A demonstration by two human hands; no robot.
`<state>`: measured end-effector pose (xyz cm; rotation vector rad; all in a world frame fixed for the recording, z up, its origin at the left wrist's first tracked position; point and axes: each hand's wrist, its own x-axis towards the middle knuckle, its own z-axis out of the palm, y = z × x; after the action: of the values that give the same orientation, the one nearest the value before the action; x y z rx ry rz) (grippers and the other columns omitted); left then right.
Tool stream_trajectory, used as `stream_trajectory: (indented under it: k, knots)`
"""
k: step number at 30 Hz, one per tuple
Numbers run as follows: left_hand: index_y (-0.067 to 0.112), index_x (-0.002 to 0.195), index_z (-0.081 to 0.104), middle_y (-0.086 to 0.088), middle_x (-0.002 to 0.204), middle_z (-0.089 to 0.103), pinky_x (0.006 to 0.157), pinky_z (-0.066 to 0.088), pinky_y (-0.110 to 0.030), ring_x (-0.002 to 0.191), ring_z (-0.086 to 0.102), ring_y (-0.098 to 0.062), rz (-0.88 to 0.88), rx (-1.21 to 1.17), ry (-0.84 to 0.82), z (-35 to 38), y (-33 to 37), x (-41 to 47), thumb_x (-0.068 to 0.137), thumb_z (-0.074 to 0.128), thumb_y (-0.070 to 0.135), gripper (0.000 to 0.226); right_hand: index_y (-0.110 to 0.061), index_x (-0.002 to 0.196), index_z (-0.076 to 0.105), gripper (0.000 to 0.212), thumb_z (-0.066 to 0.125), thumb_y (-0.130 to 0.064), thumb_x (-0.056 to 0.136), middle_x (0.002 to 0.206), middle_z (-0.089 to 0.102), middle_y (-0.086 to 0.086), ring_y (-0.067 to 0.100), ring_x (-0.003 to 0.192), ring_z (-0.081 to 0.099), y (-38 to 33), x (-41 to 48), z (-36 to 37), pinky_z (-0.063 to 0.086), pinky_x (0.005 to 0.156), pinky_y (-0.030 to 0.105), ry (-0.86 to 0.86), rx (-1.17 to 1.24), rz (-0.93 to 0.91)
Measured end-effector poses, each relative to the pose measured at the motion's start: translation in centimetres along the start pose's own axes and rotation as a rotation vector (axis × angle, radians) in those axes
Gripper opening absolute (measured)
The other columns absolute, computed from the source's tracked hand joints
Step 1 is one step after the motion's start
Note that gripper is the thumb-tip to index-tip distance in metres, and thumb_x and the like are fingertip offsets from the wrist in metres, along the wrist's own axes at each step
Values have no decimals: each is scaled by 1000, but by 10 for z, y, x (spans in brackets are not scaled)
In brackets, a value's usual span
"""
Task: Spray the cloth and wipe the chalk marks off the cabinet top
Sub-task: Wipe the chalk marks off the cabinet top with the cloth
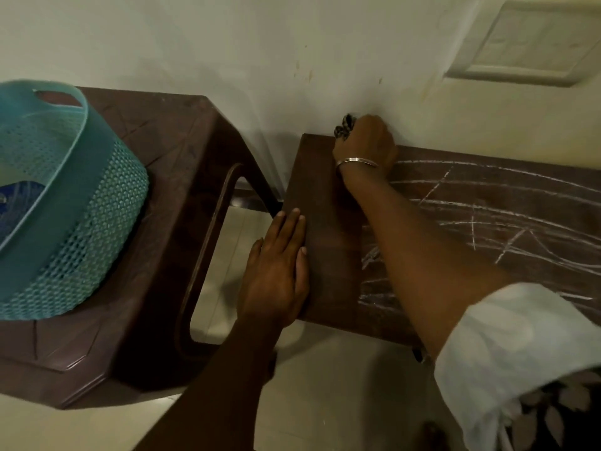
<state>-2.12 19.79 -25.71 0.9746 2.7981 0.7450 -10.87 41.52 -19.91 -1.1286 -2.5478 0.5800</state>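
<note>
The dark brown cabinet top (pixel 322 196) runs along the wall from the centre to the right. White chalk marks (pixel 487 219) cover its middle and right part; the left end looks bare of chalk. My right hand (pixel 366 143) is at the far left corner by the wall, fingers closed on a dark patterned cloth (pixel 344 126), of which only a bit shows past the fingers. My left hand (pixel 279 268) lies flat with fingers together on the near left edge of the top. No spray bottle is in view.
A brown plastic stool (pixel 182 164) stands to the left of the cabinet with a teal mesh basket (pixel 74 222) on it. A gap with pale floor tiles (pixel 227 255) separates stool and cabinet. The cream wall (pixel 260 53) backs both.
</note>
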Motion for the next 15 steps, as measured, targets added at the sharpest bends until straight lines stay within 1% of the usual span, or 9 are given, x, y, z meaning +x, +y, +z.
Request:
stream_trajectory:
  k: [2, 3, 5, 6, 8, 10, 12, 15]
  knots:
    - [23, 156, 25, 9, 165, 16, 119, 29, -50, 154, 6, -7, -1, -5, -3, 0, 0, 0, 105, 22, 38, 54, -10, 109, 62, 23, 56, -25, 92, 117, 59, 10, 30, 107, 58, 9, -12, 2, 45, 76, 35, 20, -27, -24]
    - [23, 156, 25, 9, 165, 16, 120, 28, -49, 154, 6, -7, 1, -7, 0, 0, -1, 0, 105, 22, 38, 54, -11, 107, 63, 22, 56, -26, 92, 116, 59, 9, 29, 106, 58, 14, -20, 3, 42, 72, 33, 37, -48, -37]
    - [22, 157, 26, 9, 166, 17, 120, 28, -46, 154, 6, -7, 9, -2, 13, 0, -2, 0, 105, 22, 37, 54, -11, 103, 63, 21, 55, -27, 93, 114, 59, 8, 28, 105, 58, 18, -26, 4, 38, 69, 32, 43, -66, -41]
    - [22, 157, 26, 9, 165, 17, 121, 26, -43, 154, 6, -6, 11, 1, 19, 1, -2, 0, 105, 22, 37, 54, -11, 104, 63, 21, 55, -27, 93, 115, 59, 8, 29, 106, 58, 17, -23, 3, 40, 71, 33, 30, -65, -35]
    - [22, 156, 27, 10, 165, 17, 121, 21, -34, 153, 5, -5, 15, 1, 26, 2, -1, 0, 105, 22, 37, 54, -11, 110, 60, 23, 55, -25, 93, 120, 58, 9, 30, 110, 57, 10, -8, -1, 45, 80, 36, -10, -36, -19]
    - [22, 156, 27, 10, 165, 17, 119, 18, -29, 153, 5, -4, 15, -4, 31, 3, -1, 0, 105, 22, 38, 54, -11, 116, 58, 26, 55, -23, 93, 124, 57, 10, 30, 113, 56, 3, 6, -4, 46, 87, 38, -32, 0, 11]
    - [21, 156, 27, 9, 165, 17, 119, 19, -27, 153, 4, -4, 17, -2, 31, 3, -2, 0, 105, 21, 38, 54, -10, 117, 57, 27, 56, -22, 93, 125, 56, 10, 30, 113, 55, 2, 2, -6, 45, 87, 38, -38, -16, 11]
    - [20, 156, 27, 9, 165, 17, 118, 20, -26, 153, 5, -4, 10, -4, 32, 3, -2, 0, 105, 21, 37, 54, -11, 110, 61, 23, 54, -25, 93, 120, 58, 10, 30, 108, 57, 17, -25, -3, 46, 79, 37, -3, -82, -35]
